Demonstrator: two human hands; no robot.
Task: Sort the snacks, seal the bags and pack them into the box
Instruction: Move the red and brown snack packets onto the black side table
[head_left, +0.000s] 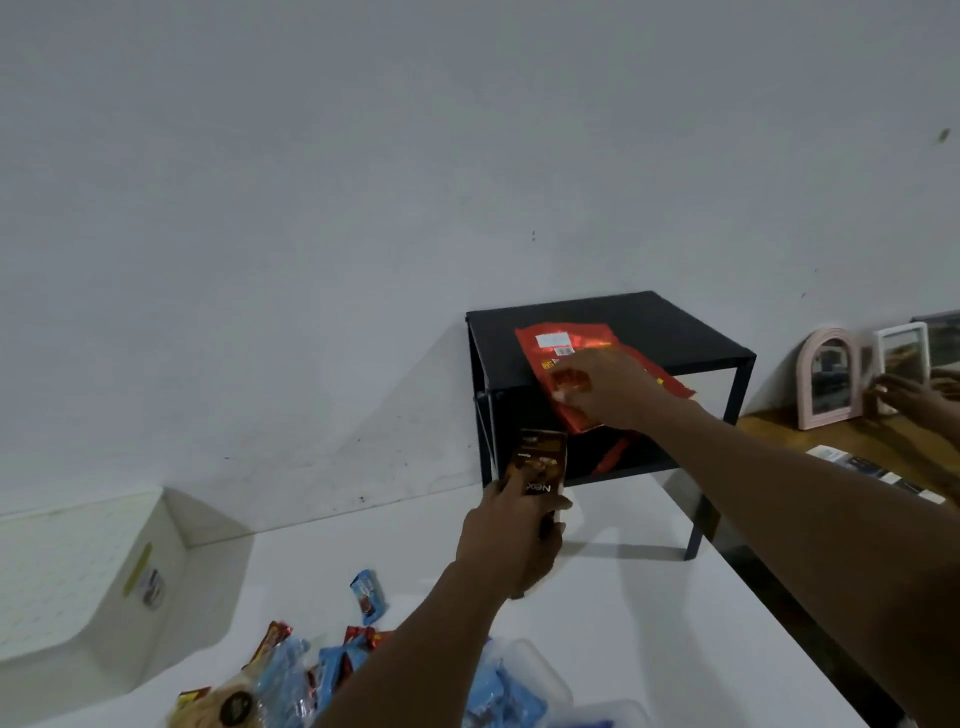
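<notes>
- Step in hand, as I judge it: sorting. Loose snacks are being gathered, and no bag looks sealed or packed yet.
- The left hand (511, 535), centre of the frame, has its fingers curled round the lower end of a brown packet (537, 460), held upright above the worktop (649, 623).
- The right hand (613, 387), right of centre, lies on a red bag (550, 338) that overhangs the front edge of a black rack (675, 332). Whether its fingers pinch the bag or only press it I cannot tell.
- Next move, likely: bring both down to the snack pile (322, 670) at the lower edge, near the white bin (88, 571) at lower left. The limp bag needs a firm hold.
- Writing: the brown packet shows upside-down letters that look like "NOX". The red bag carries a white label, a barcode and yellow print, all too blurred to read.
</notes>
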